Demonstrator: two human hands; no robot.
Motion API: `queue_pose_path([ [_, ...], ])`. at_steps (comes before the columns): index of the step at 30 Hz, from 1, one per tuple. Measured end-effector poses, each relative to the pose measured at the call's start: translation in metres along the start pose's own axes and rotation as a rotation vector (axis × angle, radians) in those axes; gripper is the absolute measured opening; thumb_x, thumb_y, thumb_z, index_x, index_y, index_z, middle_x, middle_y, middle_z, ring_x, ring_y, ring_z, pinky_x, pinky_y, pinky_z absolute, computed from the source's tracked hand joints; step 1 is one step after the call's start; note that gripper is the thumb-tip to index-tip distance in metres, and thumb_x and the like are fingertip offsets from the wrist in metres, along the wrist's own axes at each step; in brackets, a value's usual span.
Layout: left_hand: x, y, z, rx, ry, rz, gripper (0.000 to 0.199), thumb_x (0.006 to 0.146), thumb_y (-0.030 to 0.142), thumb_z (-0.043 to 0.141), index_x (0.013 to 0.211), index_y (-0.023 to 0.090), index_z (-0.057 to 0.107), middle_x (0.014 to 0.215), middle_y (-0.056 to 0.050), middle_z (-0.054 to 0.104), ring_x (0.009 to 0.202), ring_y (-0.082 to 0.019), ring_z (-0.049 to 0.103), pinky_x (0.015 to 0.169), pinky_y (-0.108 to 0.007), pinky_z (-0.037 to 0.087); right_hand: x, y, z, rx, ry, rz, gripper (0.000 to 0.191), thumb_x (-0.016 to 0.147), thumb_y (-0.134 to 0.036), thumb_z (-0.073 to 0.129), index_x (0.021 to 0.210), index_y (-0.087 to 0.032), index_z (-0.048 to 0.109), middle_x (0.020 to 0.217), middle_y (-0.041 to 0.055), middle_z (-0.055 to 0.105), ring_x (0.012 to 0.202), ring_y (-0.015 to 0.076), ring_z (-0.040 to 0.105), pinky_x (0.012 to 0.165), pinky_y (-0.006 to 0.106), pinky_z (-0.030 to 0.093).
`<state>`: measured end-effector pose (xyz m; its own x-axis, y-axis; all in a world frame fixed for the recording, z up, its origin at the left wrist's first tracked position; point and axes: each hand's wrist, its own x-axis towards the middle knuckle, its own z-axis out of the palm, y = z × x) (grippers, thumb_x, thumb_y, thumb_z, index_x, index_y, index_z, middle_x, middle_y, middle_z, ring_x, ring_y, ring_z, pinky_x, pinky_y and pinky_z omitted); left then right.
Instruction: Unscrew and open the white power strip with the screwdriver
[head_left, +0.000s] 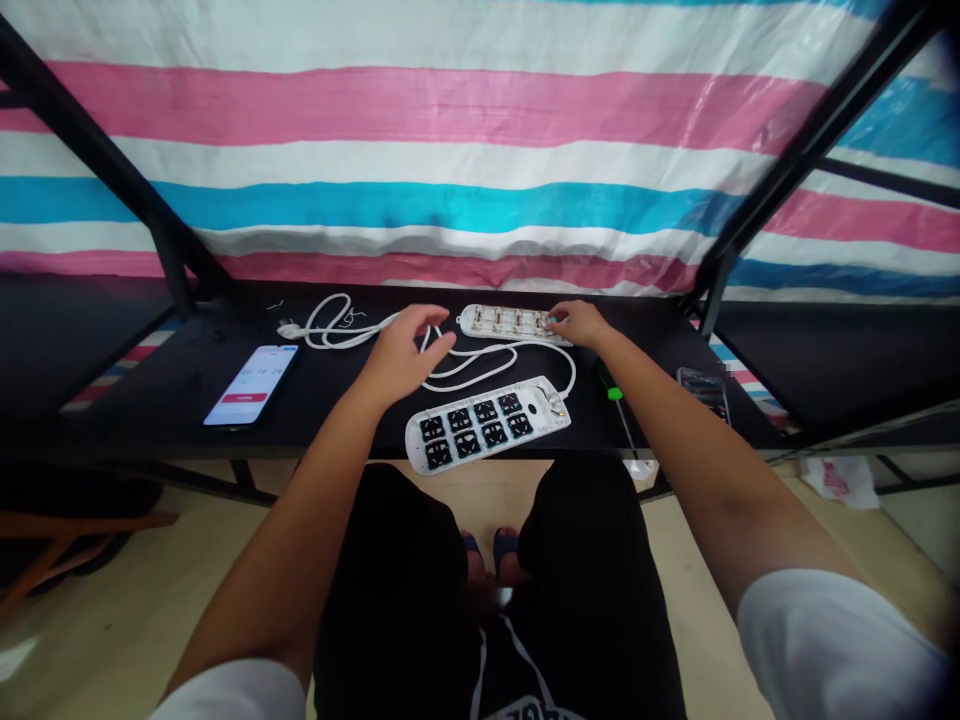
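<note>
My left hand (409, 352) hovers over the white power cord (480, 375), thumb and fingers apart, holding nothing. At the back of the table lies one opened half of a white power strip (499, 322), with metal contacts inside. At its right end, my right hand (581, 325) has its fingers pinched together; what lies between the fingertips is too small to make out, apart from a bluish speck. Nearer to me, the other half-shell (487, 425) bears two rows of black socket inserts, and the cord enters its right end.
A lit phone (251, 386) lies on the left of the black table (337, 420). To the right are a green-handled screwdriver (616, 398) and a dark, clear-edged case (703, 393). Black metal posts (171, 260) and a striped plastic sheet (450, 110) bound the back.
</note>
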<state>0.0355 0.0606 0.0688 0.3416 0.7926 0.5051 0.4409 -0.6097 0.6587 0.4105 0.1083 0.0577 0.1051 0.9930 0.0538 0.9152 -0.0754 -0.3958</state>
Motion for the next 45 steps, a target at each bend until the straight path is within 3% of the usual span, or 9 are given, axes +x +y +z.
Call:
queue_pose_path([
  [5,-0.103,0.009,-0.023,-0.057,-0.216,-0.227,0.097,0.078,0.058,0.095,0.16,0.026,0.055,0.161,-0.017,0.061,0.152,-0.042,0.06,0.131,-0.063,0.047,0.003,0.008,0.001,0.001,0.0,-0.031,0.032,0.097,-0.029,0.079,0.124,-0.016,0.088,0.123,0.0135,0.086,0.11,0.0248,0.079,0.102,0.034,0.058],
  [8,-0.13,0.007,-0.018,-0.015,-0.253,-0.258,0.113,0.07,0.057,0.101,0.165,0.026,0.049,0.169,-0.018,0.054,0.158,-0.045,0.053,0.134,-0.065,0.042,0.003,0.011,0.002,0.019,0.024,-0.037,0.033,0.096,-0.028,0.08,0.125,-0.015,0.088,0.122,0.0134,0.086,0.111,0.0247,0.078,0.103,0.033,0.058],
  [13,-0.123,0.005,-0.01,0.018,-0.273,-0.206,0.104,0.07,0.051,0.101,0.159,0.027,0.054,0.152,-0.014,0.066,0.144,-0.041,0.065,0.128,-0.061,0.049,-0.002,0.01,0.005,0.063,0.064,-0.026,0.033,0.095,-0.028,0.078,0.123,-0.013,0.088,0.119,0.015,0.086,0.108,0.0255,0.079,0.103,0.036,0.059],
  [21,-0.116,0.002,-0.014,0.047,-0.32,-0.126,0.091,0.076,0.044,0.094,0.156,0.025,0.055,0.154,-0.014,0.065,0.143,-0.038,0.065,0.126,-0.057,0.051,-0.01,0.01,0.006,0.291,0.19,-0.036,0.021,0.088,-0.023,0.081,0.106,-0.016,0.088,0.11,0.012,0.087,0.103,0.0255,0.078,0.11,0.042,0.059],
  [26,-0.097,-0.003,-0.014,0.012,-0.377,-0.146,0.095,0.073,0.044,0.094,0.157,0.024,0.055,0.155,-0.015,0.066,0.142,-0.039,0.066,0.127,-0.059,0.05,-0.013,-0.003,0.0,0.561,0.345,0.036,0.021,0.097,-0.03,0.07,0.11,-0.015,0.076,0.092,0.0087,0.079,0.079,0.0208,0.074,0.077,0.037,0.066],
  [30,-0.088,-0.008,-0.016,-0.005,-0.396,-0.148,0.093,0.074,0.043,0.093,0.157,0.025,0.056,0.155,-0.014,0.066,0.14,-0.038,0.067,0.125,-0.059,0.051,-0.048,-0.019,0.002,0.809,0.526,0.03,0.025,0.102,-0.036,0.061,0.123,-0.024,0.061,0.101,0.0033,0.074,0.08,0.0141,0.074,0.068,0.026,0.064],
  [34,-0.089,-0.009,-0.016,-0.001,-0.383,-0.15,0.089,0.076,0.043,0.092,0.155,0.025,0.058,0.156,-0.014,0.066,0.143,-0.038,0.066,0.126,-0.058,0.051,-0.109,-0.036,0.026,1.217,0.699,0.041,0.032,0.086,-0.04,0.08,0.105,-0.025,0.06,0.085,-0.002,0.069,0.073,0.0138,0.071,0.072,0.029,0.067],
  [38,-0.091,-0.008,-0.014,0.001,-0.362,-0.163,0.089,0.075,0.044,0.093,0.155,0.025,0.058,0.16,-0.016,0.064,0.149,-0.041,0.063,0.128,-0.061,0.048,-0.145,-0.05,0.041,1.073,0.55,0.144,0.025,0.087,-0.041,0.08,0.096,-0.023,0.064,0.09,0.0042,0.077,0.081,0.0183,0.077,0.083,0.035,0.07],
  [45,-0.092,-0.005,-0.013,0.021,-0.351,-0.181,0.089,0.075,0.047,0.093,0.154,0.025,0.059,0.159,-0.016,0.066,0.147,-0.041,0.065,0.126,-0.06,0.051,-0.162,-0.058,0.028,0.716,0.374,0.055,0.018,0.09,-0.038,0.083,0.089,-0.02,0.077,0.088,0.0072,0.084,0.083,0.0213,0.078,0.081,0.034,0.063],
])
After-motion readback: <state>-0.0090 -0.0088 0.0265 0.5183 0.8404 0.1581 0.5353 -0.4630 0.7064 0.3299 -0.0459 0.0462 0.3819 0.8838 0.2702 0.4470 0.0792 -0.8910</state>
